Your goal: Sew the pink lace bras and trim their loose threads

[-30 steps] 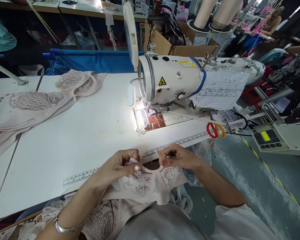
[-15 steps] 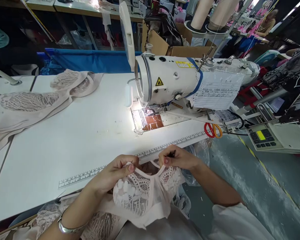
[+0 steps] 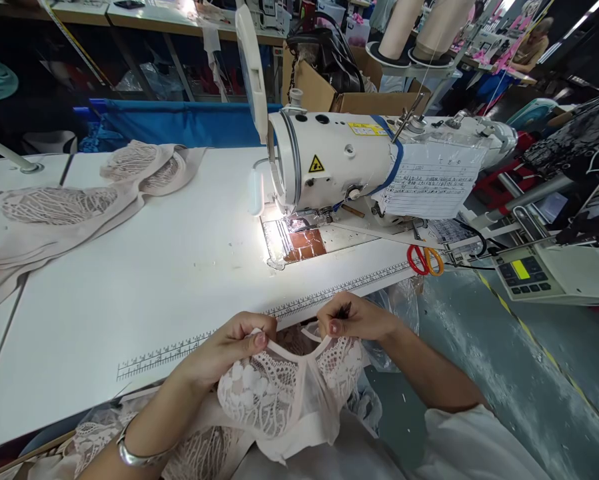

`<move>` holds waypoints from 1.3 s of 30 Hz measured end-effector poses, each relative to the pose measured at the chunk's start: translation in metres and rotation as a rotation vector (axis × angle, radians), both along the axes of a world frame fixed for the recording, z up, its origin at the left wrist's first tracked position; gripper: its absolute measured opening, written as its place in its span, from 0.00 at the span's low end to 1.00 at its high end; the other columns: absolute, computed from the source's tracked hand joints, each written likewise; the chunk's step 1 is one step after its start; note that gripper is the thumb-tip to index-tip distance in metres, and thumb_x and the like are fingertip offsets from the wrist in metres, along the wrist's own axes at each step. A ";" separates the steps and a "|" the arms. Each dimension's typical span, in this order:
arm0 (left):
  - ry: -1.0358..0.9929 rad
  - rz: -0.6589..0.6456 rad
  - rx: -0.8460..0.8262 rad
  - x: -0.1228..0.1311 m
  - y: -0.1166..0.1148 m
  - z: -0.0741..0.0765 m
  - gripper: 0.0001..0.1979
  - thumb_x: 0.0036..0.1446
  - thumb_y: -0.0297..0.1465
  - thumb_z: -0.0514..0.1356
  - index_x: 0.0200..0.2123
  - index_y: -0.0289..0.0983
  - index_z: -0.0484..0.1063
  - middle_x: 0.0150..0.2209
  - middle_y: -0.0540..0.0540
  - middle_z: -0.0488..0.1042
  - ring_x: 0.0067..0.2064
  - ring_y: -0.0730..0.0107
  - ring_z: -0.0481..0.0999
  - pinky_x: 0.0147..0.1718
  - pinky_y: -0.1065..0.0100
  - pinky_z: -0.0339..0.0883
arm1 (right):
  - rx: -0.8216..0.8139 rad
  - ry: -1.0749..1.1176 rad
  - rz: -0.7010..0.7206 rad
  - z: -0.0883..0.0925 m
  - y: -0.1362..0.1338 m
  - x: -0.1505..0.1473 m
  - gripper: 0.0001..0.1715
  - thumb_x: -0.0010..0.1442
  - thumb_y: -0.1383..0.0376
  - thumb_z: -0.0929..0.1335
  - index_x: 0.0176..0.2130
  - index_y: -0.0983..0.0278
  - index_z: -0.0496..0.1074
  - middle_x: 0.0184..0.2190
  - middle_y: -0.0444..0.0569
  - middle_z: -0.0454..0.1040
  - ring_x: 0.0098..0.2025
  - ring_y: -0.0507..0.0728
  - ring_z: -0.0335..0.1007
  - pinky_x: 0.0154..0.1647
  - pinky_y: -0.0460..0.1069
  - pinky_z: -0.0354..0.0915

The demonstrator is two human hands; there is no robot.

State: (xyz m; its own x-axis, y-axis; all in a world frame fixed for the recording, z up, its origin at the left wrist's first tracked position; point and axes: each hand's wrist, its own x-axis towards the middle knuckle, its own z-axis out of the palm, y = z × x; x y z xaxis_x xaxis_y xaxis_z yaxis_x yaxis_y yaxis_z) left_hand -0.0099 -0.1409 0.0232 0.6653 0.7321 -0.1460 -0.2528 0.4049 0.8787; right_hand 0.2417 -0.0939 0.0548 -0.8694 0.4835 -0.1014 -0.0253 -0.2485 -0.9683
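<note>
A pale pink lace bra (image 3: 264,397) hangs between my two hands, in front of the table's near edge. My left hand (image 3: 246,340) pinches its upper edge at the left cup, thumb on top. On the other side, my right hand (image 3: 346,317) grips the edge by the right cup, fingers curled. A small dark object (image 3: 343,311) shows within the right hand; its kind is unclear. Beyond the hands stands a white sewing machine (image 3: 329,157), its lamp lighting the needle area.
More bras (image 3: 59,203) lie on the left of the white table (image 3: 144,280). Scissors (image 3: 419,260) with red and orange handles rest near the right edge. A printed ruler scale (image 3: 299,305) runs along the front. Further lace pieces (image 3: 204,450) are heaped below the left arm.
The bra's edge is stretched a little wider between my hands, and its left cup has spread outward. My left hand has shifted very slightly left.
</note>
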 end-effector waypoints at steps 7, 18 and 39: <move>0.065 0.026 -0.005 0.001 -0.001 0.002 0.28 0.54 0.51 0.63 0.19 0.39 0.54 0.18 0.56 0.51 0.21 0.76 0.49 0.21 0.70 0.45 | 0.048 -0.018 0.013 0.002 0.000 0.003 0.34 0.60 0.46 0.69 0.20 0.63 0.52 0.20 0.37 0.47 0.22 0.46 0.41 0.23 0.45 0.45; 0.117 0.069 -0.001 0.002 -0.004 0.003 0.30 0.52 0.54 0.62 0.19 0.40 0.51 0.17 0.56 0.50 0.21 0.76 0.49 0.21 0.69 0.46 | 0.099 0.067 0.058 0.000 0.002 0.004 0.28 0.63 0.51 0.69 0.21 0.64 0.60 0.17 0.37 0.52 0.20 0.45 0.43 0.23 0.46 0.46; 0.432 0.397 0.581 0.035 0.016 0.038 0.05 0.61 0.33 0.61 0.40 0.39 0.73 0.39 0.45 0.75 0.43 0.62 0.74 0.44 0.62 0.67 | 0.493 0.022 0.102 0.054 -0.016 0.047 0.25 0.68 0.51 0.62 0.25 0.62 0.68 0.19 0.46 0.68 0.22 0.50 0.63 0.26 0.46 0.60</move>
